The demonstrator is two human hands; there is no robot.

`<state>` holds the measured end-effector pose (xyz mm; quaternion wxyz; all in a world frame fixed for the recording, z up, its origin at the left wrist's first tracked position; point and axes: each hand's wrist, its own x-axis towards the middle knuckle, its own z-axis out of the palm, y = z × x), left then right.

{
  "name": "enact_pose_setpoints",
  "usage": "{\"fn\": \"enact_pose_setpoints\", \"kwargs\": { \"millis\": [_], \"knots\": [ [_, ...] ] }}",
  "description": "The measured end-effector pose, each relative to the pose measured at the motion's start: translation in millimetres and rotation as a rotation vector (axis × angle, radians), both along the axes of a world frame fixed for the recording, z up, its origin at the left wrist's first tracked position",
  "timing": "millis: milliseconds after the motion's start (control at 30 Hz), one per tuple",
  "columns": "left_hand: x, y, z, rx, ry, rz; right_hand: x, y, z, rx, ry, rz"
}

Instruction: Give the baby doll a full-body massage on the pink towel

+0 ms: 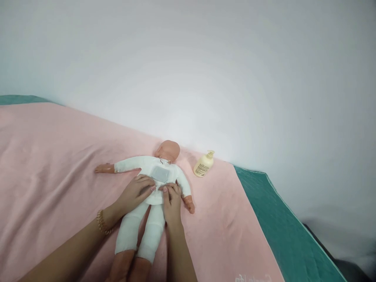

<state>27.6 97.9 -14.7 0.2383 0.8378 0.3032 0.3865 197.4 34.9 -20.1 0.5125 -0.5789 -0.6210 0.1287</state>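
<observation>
A doll [155,199] with a white cloth body and brown head, hands and lower legs lies stretched out on a pink blanket [229,219]. A grey patch [160,174] shows on its chest. My left hand [138,192], with a beaded bracelet on the wrist, rests on the left side of the doll's belly, fingers bent together. Close beside it, my right hand [172,199] is closed at the belly's right side, thumb against the fingers. Whatever the fingertips pinch is too small to make out.
A pale yellow pump bottle [203,164] stands on the blanket, right of the doll's head. Green sheet [282,215] shows past the blanket's right edge and at the far left. A plain pale wall [188,70] rises behind. Something dark lies at the lower right.
</observation>
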Motion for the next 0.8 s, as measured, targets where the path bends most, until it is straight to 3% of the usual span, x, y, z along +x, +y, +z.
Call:
{"fn": "enact_pose_setpoints", "kwargs": {
  "millis": [367, 600, 800],
  "knots": [
    [-2.7, -3.8, -4.3, 0.064, -0.115, 0.045, -0.5, -4.8, -0.4, 0.056, -0.044, -0.030],
    [2.1, 0.2, -2.9, -0.070, -0.012, 0.059, -0.9, 1.2, -2.0, -0.045, -0.052, -0.023],
    [5.3, 14.4, 13.4, -0.126, 0.017, 0.058, 3.4, 7.0, 6.8, -0.063, 0.074, 0.025]
  ]
}}
